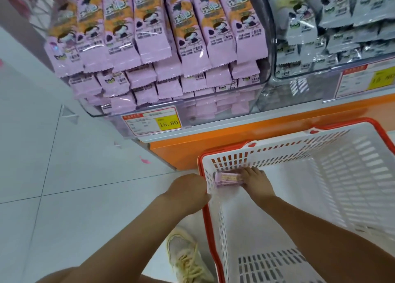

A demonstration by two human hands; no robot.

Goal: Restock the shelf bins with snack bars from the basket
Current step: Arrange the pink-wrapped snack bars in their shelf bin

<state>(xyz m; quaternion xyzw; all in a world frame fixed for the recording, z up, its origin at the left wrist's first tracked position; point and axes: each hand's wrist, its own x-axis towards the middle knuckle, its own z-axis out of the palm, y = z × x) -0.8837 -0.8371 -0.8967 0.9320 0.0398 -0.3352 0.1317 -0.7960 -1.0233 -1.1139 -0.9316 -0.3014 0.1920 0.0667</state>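
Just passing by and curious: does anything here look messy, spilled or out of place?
Two small things. The purple snack bars are heaped above the clear bin, and some overhang its front wall. A pink scrap lies on the floor tiles by the orange shelf base. Nothing looks torn or spilled.

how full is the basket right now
Nearly empty: the basket shows one pink snack bar in its far left corner, at the right hand; the rest of its visible floor is bare.
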